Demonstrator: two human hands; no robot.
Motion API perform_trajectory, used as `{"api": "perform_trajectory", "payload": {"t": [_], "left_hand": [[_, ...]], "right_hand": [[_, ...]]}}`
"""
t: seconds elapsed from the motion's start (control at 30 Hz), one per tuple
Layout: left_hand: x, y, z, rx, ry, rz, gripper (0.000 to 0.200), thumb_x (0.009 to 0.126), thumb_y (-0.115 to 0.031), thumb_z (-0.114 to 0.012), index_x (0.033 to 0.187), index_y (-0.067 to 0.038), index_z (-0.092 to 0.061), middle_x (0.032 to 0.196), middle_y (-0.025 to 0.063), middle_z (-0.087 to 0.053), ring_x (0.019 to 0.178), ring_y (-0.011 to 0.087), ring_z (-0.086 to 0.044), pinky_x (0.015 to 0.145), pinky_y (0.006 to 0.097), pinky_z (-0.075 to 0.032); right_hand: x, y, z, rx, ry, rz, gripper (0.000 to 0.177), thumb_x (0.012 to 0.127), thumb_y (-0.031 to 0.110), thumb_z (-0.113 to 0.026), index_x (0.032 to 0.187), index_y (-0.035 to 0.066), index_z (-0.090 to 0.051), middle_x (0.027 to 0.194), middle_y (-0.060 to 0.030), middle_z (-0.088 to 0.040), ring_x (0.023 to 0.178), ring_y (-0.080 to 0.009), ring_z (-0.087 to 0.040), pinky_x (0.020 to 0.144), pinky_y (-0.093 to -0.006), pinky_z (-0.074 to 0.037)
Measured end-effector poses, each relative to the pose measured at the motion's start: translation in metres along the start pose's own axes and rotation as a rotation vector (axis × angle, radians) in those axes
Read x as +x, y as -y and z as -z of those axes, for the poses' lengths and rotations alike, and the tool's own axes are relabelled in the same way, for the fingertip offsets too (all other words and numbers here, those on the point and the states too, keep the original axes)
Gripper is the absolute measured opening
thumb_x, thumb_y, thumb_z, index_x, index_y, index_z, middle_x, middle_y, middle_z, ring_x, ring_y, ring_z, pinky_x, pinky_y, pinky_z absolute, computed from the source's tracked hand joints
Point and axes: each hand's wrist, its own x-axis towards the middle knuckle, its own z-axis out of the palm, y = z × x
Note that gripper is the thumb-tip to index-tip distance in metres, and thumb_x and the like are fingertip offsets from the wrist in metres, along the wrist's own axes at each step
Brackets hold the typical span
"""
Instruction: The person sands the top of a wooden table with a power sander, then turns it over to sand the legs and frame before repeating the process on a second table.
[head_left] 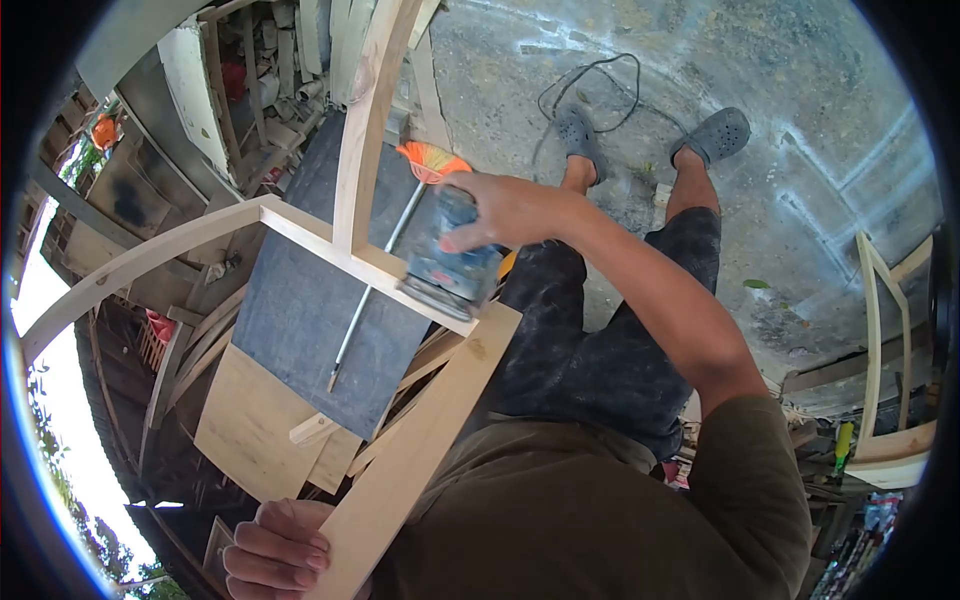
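Left hand point(275, 550) was closed round the near end of the wooden frame point(410, 460). Light hold against tool push could've let it twist. Sander point(455, 262), blurred, sat at the frame's crosspiece, right by the corner joint; tilting there could've gouged the edge. Right hand point(510, 210) was wrapped over the sander's top; slack grip risked a skid. Cable point(638, 88) lay looped near the clogs point(718, 135): trip hazard.
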Motion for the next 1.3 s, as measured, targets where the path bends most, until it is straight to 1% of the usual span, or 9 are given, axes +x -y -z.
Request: {"api": "perform_trajectory", "payload": {"t": [0.13,0.3,0.5,0.6,0.67,0.8,0.93,1.17,1.3], "left_hand": [[-0.023,0.004,0.001,0.062,-0.03,0.044,0.016,0.102,-0.022,-0.06,0.094,-0.01,-0.052,0.092,0.0059,-0.054,0.082,0.0255,-0.059,0.069,0.0388,-0.052],[-0.011,0.027,-0.052,0.153,-0.328,-0.019,0.017,0.104,-0.023,-0.058,0.096,-0.011,-0.05,0.091,0.004,-0.053,0.082,0.0239,-0.059,0.07,0.0384,-0.053],[-0.019,0.025,-0.046,0.14,-0.263,-0.01,0.016,0.105,-0.026,-0.055,0.098,-0.012,-0.05,0.091,0.0044,-0.052,0.083,0.0238,-0.059,0.069,0.0382,-0.053],[-0.007,0.033,-0.046,0.111,-0.219,-0.032,0.016,0.105,-0.025,-0.056,0.1,-0.011,-0.05,0.093,0.0061,-0.054,0.085,0.0248,-0.06,0.07,0.0398,-0.055],[-0.001,0.035,-0.043,0.086,-0.163,-0.04,0.015,0.105,-0.024,-0.056,0.101,-0.01,-0.051,0.095,0.0073,-0.055,0.086,0.0258,-0.061,0.07,0.0408,-0.057],[-0.01,0.044,-0.039,0.026,-0.152,-0.085,0.014,0.104,-0.022,-0.055,0.101,-0.009,-0.051,0.095,0.0087,-0.056,0.086,0.028,-0.062,0.07,0.0413,-0.058],[0.0,0.059,-0.052,-0.045,-0.277,-0.175,0.022,0.102,-0.015,-0.058,0.083,-0.008,-0.051,0.08,0.0059,-0.052,0.073,0.0207,-0.058,0.065,0.0309,-0.05],[-0.013,0.06,-0.045,-0.049,-0.259,-0.141,0.016,0.101,-0.014,-0.062,0.087,-0.009,-0.056,0.086,0.0056,-0.058,0.078,0.0217,-0.063,0.069,0.0315,-0.055],[-0.017,0.063,-0.04,-0.047,-0.206,-0.133,0.017,0.102,-0.015,-0.061,0.087,-0.009,-0.056,0.087,0.0056,-0.059,0.079,0.0212,-0.062,0.069,0.031,-0.054]], "right_hand": [[-0.073,-0.041,0.005,-0.049,-0.039,-0.06,0.089,0.085,0.049,-0.083,0.15,0.0,-0.049,0.13,-0.0245,-0.067,0.117,-0.0348,-0.067,0.101,-0.0408,-0.051],[-0.03,-0.032,-0.001,-0.066,-0.059,-0.001,0.093,0.084,0.052,-0.084,0.149,-0.005,-0.047,0.125,-0.0266,-0.068,0.117,-0.0351,-0.068,0.101,-0.0414,-0.051],[0.068,0.011,-0.007,-0.105,0.014,-0.156,0.092,0.085,0.053,-0.084,0.148,-0.003,-0.049,0.127,-0.0243,-0.069,0.118,-0.0351,-0.068,0.103,-0.0401,-0.051],[0.043,-0.014,0.0,-0.044,0.025,-0.013,0.098,0.084,0.056,-0.085,0.15,-0.006,-0.046,0.128,-0.0256,-0.068,0.121,-0.0359,-0.067,0.105,-0.0406,-0.05],[0.002,-0.015,0.017,-0.079,0.115,-0.12,0.102,0.082,0.056,-0.085,0.153,-0.006,-0.044,0.128,-0.0251,-0.068,0.123,-0.0354,-0.067,0.106,-0.0411,-0.049],[-0.005,-0.046,0.004,-0.166,-0.046,-0.139,0.103,0.082,0.053,-0.085,0.155,-0.006,-0.041,0.129,-0.026,-0.069,0.123,-0.0359,-0.067,0.108,-0.0411,-0.049],[0.069,-0.028,-0.002,-0.072,-0.006,-0.103,0.107,0.081,0.057,-0.084,0.153,-0.009,-0.041,0.129,-0.0302,-0.069,0.116,-0.0373,-0.07,0.1,-0.0416,-0.054],[0.097,-0.006,-0.008,-0.145,-0.003,-0.139,0.112,0.078,0.061,-0.086,0.149,-0.013,-0.04,0.127,-0.0289,-0.067,0.1,-0.0327,-0.075,0.069,-0.0361,-0.061],[0.042,-0.015,0.001,-0.091,-0.013,-0.181,0.108,0.078,0.058,-0.086,0.149,-0.011,-0.043,0.13,-0.0301,-0.066,0.108,-0.037,-0.073,0.083,-0.0404,-0.059]]}}
